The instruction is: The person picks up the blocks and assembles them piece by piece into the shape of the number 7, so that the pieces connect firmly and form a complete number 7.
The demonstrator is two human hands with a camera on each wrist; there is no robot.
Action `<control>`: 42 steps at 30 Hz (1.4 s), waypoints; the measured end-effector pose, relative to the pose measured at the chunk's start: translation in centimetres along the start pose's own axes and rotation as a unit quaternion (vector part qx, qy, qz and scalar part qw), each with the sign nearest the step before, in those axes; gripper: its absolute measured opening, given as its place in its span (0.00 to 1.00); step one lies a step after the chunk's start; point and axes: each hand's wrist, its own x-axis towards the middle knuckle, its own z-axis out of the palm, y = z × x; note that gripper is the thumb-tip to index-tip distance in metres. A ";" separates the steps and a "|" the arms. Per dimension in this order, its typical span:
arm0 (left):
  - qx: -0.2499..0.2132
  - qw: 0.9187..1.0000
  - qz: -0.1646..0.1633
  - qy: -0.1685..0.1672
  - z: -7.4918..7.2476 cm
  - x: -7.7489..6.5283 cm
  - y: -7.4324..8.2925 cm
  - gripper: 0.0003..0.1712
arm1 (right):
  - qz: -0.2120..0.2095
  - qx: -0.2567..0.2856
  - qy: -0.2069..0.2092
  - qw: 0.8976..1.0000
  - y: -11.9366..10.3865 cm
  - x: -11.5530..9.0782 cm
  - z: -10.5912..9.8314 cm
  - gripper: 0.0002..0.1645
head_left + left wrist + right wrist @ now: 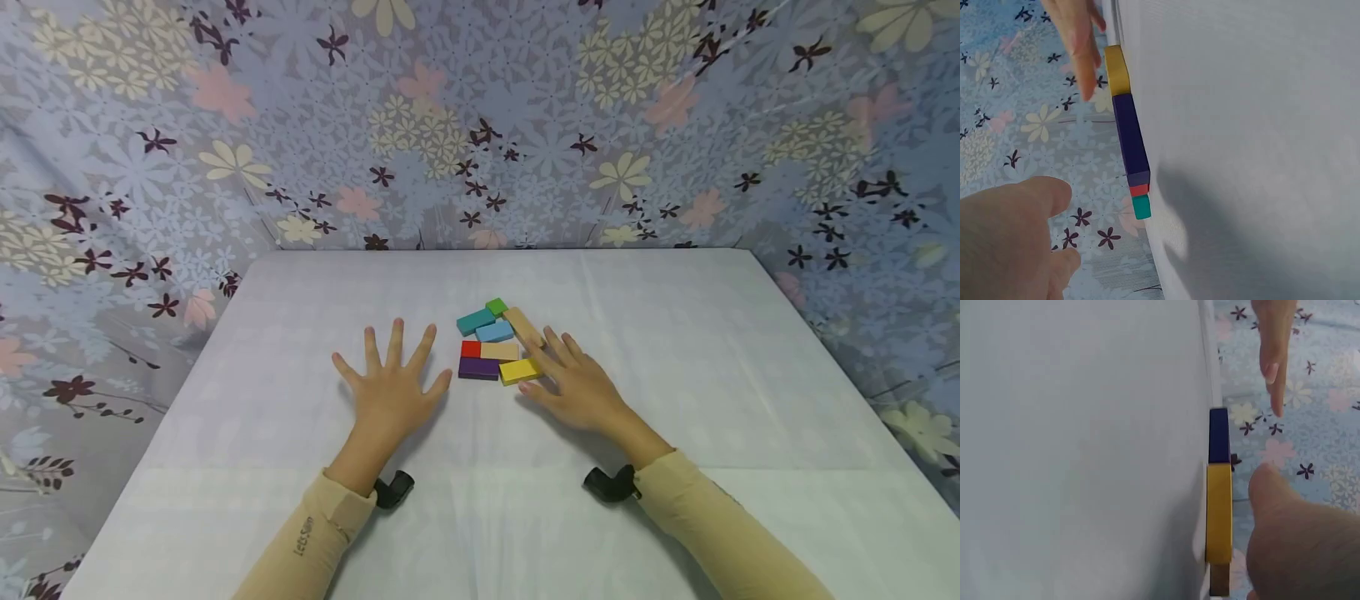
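Several colored blocks lie in a loose cluster mid-table: green point(497, 307), teal point(476, 322), light blue point(495, 332), red point(470, 349), purple point(478, 368) and yellow point(519, 372). A tan block point(498, 352) lies beside the red one; another tan block point(522, 327) sits at a slant. Left of the cluster, my left hand point(393, 396) is spread with straight fingers, holding nothing. My right hand point(581, 387) is at the right side, its fingers extended near the yellow and slanted tan blocks and partly covering them. Whether it touches them, I cannot tell.
A white cloth covers the table point(480, 525). Behind it hangs a floral curtain point(480, 125). Black wrist-camera mounts point(393, 490) show at both beige sleeves point(315, 533).
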 end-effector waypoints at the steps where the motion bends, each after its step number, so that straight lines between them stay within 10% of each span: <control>1: 0.000 1.000 -0.001 0.001 0.1 0.0 -0.1 0.42 | -0.003 -0.001 0.001 1.000 0.0 0.0 0.2 0.46; 27: 0.001 1.000 -0.002 0.011 0.1 0.2 -0.6 0.41 | -0.042 0.053 0.055 0.996 0.4 1.1 0.6 0.30; 42: 0.006 1.000 -0.003 0.006 0.2 0.2 -0.6 0.41 | 0.022 0.100 0.111 0.989 -0.9 1.7 1.7 0.37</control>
